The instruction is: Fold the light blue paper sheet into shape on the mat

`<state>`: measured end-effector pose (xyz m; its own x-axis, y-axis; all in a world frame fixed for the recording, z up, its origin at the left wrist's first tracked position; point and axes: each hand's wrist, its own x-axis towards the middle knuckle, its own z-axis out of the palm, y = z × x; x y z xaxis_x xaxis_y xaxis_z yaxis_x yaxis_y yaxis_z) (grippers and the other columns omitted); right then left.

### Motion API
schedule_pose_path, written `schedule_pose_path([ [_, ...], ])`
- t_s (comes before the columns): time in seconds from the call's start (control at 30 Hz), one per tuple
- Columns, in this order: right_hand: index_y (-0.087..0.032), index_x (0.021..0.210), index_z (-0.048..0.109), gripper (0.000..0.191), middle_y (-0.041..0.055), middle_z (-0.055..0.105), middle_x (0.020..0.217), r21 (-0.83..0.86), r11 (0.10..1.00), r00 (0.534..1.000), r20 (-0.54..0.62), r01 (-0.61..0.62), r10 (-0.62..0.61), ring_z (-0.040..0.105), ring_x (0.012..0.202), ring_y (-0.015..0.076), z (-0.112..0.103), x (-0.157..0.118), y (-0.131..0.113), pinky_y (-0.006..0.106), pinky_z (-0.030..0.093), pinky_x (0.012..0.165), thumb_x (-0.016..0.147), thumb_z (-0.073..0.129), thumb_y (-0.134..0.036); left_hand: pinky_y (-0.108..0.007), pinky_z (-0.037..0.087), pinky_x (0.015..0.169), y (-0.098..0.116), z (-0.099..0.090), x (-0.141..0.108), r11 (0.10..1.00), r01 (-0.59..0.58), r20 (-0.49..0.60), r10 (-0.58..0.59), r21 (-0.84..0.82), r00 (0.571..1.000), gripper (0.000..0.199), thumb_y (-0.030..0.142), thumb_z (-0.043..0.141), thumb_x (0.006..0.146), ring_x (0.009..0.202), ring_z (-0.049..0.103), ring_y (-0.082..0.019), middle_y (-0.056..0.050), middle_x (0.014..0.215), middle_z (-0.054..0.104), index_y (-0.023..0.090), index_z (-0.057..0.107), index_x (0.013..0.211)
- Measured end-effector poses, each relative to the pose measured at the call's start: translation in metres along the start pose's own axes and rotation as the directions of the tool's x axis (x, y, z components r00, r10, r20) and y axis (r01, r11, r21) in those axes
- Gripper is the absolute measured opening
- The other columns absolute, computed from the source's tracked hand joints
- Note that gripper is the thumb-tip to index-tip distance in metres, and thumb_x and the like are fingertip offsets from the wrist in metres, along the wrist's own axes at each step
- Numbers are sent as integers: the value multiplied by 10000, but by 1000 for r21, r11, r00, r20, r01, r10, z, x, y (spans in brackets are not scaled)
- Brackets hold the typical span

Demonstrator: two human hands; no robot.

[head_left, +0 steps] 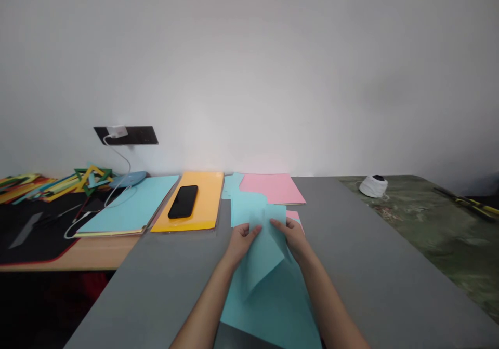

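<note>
Both my hands hold light blue paper point(259, 266) above the grey table. My left hand point(242, 240) pinches it on the left, thumb on top and fingers curled beneath. On the other side, my right hand point(295, 237) grips it between thumb and fingers. Between the hands the paper bends, and one flap curls down toward me. Under it lies a larger light blue sheet point(273, 312) reaching to the near edge of the view. A pink piece point(293, 215) shows partly behind my right hand. Pink paper point(268, 187) lies farther back, beside blue paper scraps point(233, 184).
Left of my hands, a black phone point(183, 202) rests on a yellow paper pack point(206, 203), beside a light blue paper stack point(125, 211). Coloured strips point(66, 185) lie far left. A white charger point(117, 131) sits in the wall socket. At right is a white roll-like object point(373, 187).
</note>
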<state>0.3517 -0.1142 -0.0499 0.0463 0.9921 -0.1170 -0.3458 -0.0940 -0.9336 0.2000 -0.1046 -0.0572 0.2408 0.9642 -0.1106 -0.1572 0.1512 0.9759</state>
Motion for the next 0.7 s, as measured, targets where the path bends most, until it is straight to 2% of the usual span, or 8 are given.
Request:
schedule_pose_path([
  [0.07, -160, 812, 635, 362, 71, 675, 737, -5, 999, 999, 38, -31, 31, 621, 668, 228, 0, -2, -1, 329, 487, 599, 544, 692, -397, -227, 413, 494, 2, -2, 1, 1000, -12, 31, 11, 6, 999, 353, 452, 640, 582, 539, 555, -143, -22, 600, 629, 124, 619, 708],
  [0.2, -148, 789, 643, 339, 70, 674, 716, -64, 993, 991, 83, -101, 106, 620, 650, 224, -2, -3, -2, 323, 488, 594, 538, 702, -367, -220, 422, 502, 5, -3, 0, 999, -53, -4, 53, 2, 999, 328, 437, 630, 603, 546, 567, -140, -9, 594, 628, 139, 611, 738],
  [0.37, -135, 755, 641, 345, 60, 672, 671, -59, 997, 999, -26, -39, 37, 615, 594, 213, -4, 2, 3, 299, 478, 544, 525, 703, -384, -250, 453, 569, -1, -2, -1, 1000, 10, 69, -8, -19, 998, 338, 416, 629, 620, 615, 598, -164, -66, 760, 671, 128, 623, 797],
  [0.7, -160, 815, 636, 358, 61, 679, 741, 25, 1000, 998, -67, -5, 7, 627, 648, 220, 3, 2, 5, 317, 493, 595, 543, 690, -386, -279, 473, 587, 0, -3, -3, 998, -8, 15, 9, -54, 1000, 380, 428, 619, 631, 605, 614, -178, -69, 705, 678, 129, 626, 866],
])
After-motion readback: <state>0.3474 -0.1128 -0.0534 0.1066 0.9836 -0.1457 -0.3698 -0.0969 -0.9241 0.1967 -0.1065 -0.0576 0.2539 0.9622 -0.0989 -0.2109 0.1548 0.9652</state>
